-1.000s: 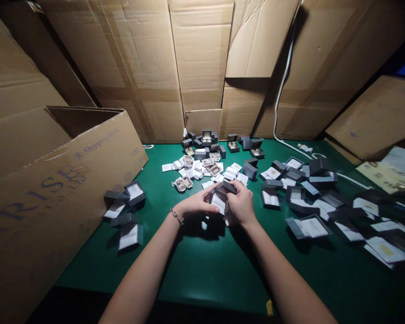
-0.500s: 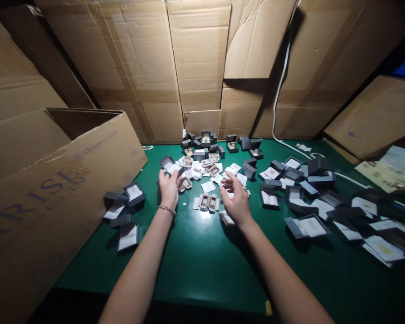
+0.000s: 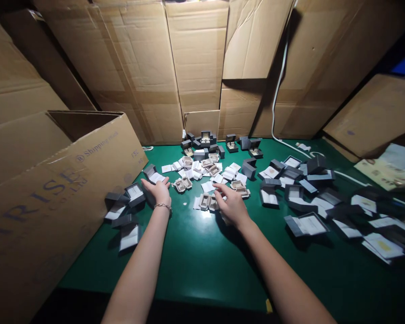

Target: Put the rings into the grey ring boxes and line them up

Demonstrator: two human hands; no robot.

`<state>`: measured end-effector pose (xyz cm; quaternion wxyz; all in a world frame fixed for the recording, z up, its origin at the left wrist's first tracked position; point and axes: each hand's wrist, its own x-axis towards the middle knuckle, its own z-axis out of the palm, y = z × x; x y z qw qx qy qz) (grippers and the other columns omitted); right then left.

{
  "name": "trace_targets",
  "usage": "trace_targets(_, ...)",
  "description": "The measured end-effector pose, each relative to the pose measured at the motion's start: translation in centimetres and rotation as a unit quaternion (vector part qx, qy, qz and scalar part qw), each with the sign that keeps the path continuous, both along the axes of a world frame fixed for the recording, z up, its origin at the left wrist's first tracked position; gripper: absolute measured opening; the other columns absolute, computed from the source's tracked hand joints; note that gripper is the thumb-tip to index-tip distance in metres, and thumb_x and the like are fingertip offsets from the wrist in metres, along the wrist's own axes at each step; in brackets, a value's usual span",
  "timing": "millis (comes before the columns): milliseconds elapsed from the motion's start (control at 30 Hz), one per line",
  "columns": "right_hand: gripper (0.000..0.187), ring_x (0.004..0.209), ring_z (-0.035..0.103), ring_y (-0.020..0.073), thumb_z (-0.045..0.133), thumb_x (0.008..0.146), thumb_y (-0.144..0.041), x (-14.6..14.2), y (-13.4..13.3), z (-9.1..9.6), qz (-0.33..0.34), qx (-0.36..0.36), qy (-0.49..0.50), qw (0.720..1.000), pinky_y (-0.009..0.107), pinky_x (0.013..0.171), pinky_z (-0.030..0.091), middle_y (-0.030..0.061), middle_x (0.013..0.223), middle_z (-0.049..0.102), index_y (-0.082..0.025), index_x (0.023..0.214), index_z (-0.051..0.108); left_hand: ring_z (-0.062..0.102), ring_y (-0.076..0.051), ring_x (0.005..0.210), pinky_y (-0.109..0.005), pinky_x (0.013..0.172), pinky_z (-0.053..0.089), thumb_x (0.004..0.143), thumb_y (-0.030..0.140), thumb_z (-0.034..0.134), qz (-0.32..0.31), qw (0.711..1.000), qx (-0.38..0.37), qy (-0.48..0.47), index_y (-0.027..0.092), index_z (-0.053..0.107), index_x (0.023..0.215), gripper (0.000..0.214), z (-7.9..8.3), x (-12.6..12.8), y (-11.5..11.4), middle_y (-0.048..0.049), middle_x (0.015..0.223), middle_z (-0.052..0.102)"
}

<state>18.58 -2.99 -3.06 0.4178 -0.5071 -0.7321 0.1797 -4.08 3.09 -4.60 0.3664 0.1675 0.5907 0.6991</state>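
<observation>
My left hand (image 3: 159, 192), a chain bracelet at its wrist, is at the near side of a small dark jewellery box (image 3: 151, 173) that stands with its lid up and a white lining inside. Its fingers are spread; whether they still touch the box I cannot tell. My right hand (image 3: 232, 206) hovers low over the middle of the table, fingers stretched and holding nothing visible. Just left of it lies a beige box insert (image 3: 205, 202), partly covered by the fingertips. Another beige insert (image 3: 240, 189) sits behind the hand.
A pile of beige inserts and white papers (image 3: 197, 170) covers the table's centre. Dark boxes (image 3: 205, 139) stand behind it, with many more opened ones (image 3: 307, 224) at right. A big carton (image 3: 97, 157) stands left. A white cable (image 3: 283, 67) runs down the cardboard wall.
My left hand has moved left and nearer, taking the dark box from the pile's edge to beside the carton, and its fingers have spread. My right hand has shifted slightly left and nearer.
</observation>
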Motion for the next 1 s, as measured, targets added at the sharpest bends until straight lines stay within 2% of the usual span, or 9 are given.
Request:
trace_targets(100,0.03,0.088,0.069,0.0199,0.045,0.086,-0.024,-0.1,-0.1,0.2,0.015,0.013,-0.008,1.0,0.032,0.08,0.054,0.0076,0.101,0.072,-0.02,0.105,0.067,0.064,-0.012,0.079,-0.021,0.059,0.051,0.077,0.007,0.047,0.091,0.987,0.016,0.131,0.032,-0.001,0.148,0.089,0.8,1.3,-0.5,-0.0152,0.148,0.021)
trace_targets(233,0.03,0.09,0.069,0.02,0.044,0.086,-0.023,-0.1,-0.3,0.5,0.014,0.019,-0.012,1.0,0.032,0.082,0.054,0.0072,0.102,0.073,-0.021,0.106,0.067,0.057,-0.016,0.099,-0.024,0.078,0.05,0.074,0.007,0.052,0.119,0.95,0.083,0.277,0.023,0.013,0.146,0.083,2.0,2.6,-0.5,-0.0166,0.14,0.029)
trace_targets(333,0.03,0.089,0.069,0.0196,0.044,0.087,-0.022,-0.3,-0.4,0.7,0.015,0.035,-0.01,0.999,0.031,0.082,0.054,0.0074,0.101,0.073,-0.02,0.107,0.067,0.056,-0.018,0.096,-0.028,0.083,0.049,0.076,0.011,0.053,0.039,0.939,0.098,0.329,0.02,0.034,0.137,0.064,2.4,3.6,1.0,-0.0144,0.131,0.041)
trace_targets(467,0.03,0.091,0.069,0.0193,0.043,0.088,-0.02,-0.5,-0.5,0.8,0.03,0.057,-0.031,0.997,0.03,0.082,0.053,0.0074,0.102,0.073,-0.019,0.106,0.066,0.055,-0.022,0.106,-0.031,0.097,0.042,0.071,0.01,0.057,-0.138,0.901,0.126,0.39,0.018,0.062,0.104,0.033,2.3,5.7,5.5,-0.012,0.115,0.055)
trace_targets(533,0.028,0.089,0.069,0.0189,0.044,0.087,-0.018,-0.6,-0.6,0.9,0.036,0.055,-0.052,0.996,0.029,0.08,0.053,0.0064,0.1,0.073,-0.02,0.104,0.067,0.053,-0.024,0.114,-0.033,0.103,0.038,0.073,0.012,0.056,-0.193,0.859,0.097,0.464,0.016,0.062,0.106,0.033,2.5,6.8,8.2,-0.0134,0.118,0.056)
trace_targets(600,0.027,0.086,0.069,0.0186,0.046,0.087,-0.018,-0.7,-0.7,1.0,0.042,0.053,-0.073,0.995,0.028,0.078,0.052,0.0057,0.098,0.074,-0.02,0.104,0.067,0.046,-0.026,0.124,-0.036,0.105,0.036,0.08,0.019,0.051,-0.248,0.752,-0.038,0.61,0.016,0.054,0.121,0.041,2.9,7.4,10.8,-0.014,0.133,0.05)
trace_targets(633,0.027,0.085,0.069,0.0186,0.047,0.086,-0.017,-0.8,-0.8,1.1,0.046,0.054,-0.082,0.994,0.028,0.077,0.052,0.0056,0.097,0.074,-0.02,0.103,0.067,0.046,-0.029,0.125,-0.038,0.103,0.037,0.078,0.023,0.054,-0.267,0.729,-0.069,0.626,0.014,0.054,0.122,0.044,3.1,7.5,11.9,-0.0165,0.134,0.049)
trace_targets(833,0.024,0.082,0.068,0.0189,0.047,0.087,-0.015,-1.2,-1.1,1.7,0.074,0.06,-0.131,0.987,0.029,0.072,0.049,0.0048,0.091,0.074,-0.019,0.101,0.066,0.064,-0.032,0.093,-0.034,0.078,0.047,0.061,0.037,0.075,-0.366,0.634,-0.164,0.661,0.012,0.065,0.087,0.037,4.1,6.9,16.2,-0.017,0.095,0.069)
trace_targets(1000,0.024,0.081,0.068,0.0186,0.047,0.086,-0.014,-1.4,-1.2,1.8,0.087,0.058,-0.15,0.983,0.029,0.07,0.047,0.0047,0.09,0.074,-0.019,0.1,0.066,0.064,-0.029,0.094,-0.03,0.074,0.046,0.066,0.045,0.071,-0.376,0.599,-0.155,0.69,0.014,0.061,0.094,0.043,4.3,6.2,15.8,-0.0156,0.102,0.068)
